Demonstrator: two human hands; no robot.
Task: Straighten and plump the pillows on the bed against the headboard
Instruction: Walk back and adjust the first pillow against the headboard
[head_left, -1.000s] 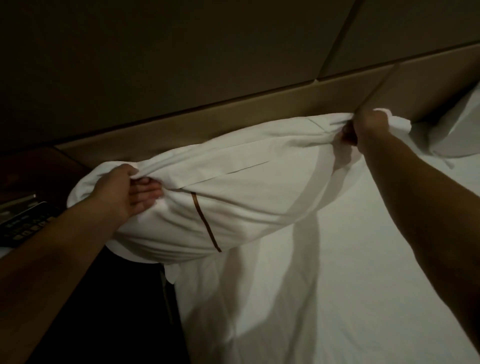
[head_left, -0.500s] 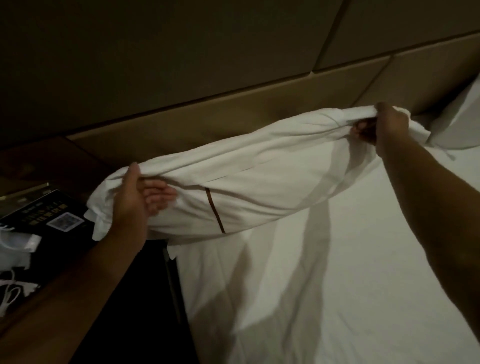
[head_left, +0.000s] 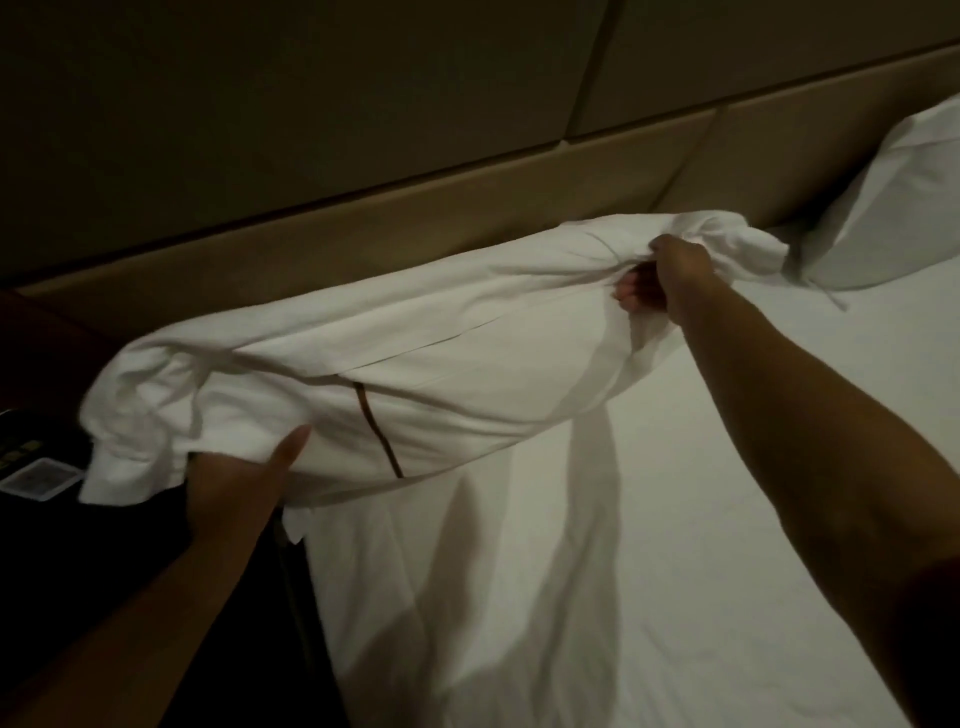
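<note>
White bed sheet (head_left: 649, 519) under a pillow (head_left: 441, 364), left hand (head_left: 234, 483) and right hand (head_left: 670, 275) each clenched on an end.

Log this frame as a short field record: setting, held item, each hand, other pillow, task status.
setting: bed with white sheet, padded headboard
held item: white pillow with brown stripe, lying lengthwise along headboard
left hand: grips pillow's left end from below
right hand: bunches fabric at right end
other pillow: second pillow leaning on headboard, far right
task status: held pillow not yet set upright
</note>
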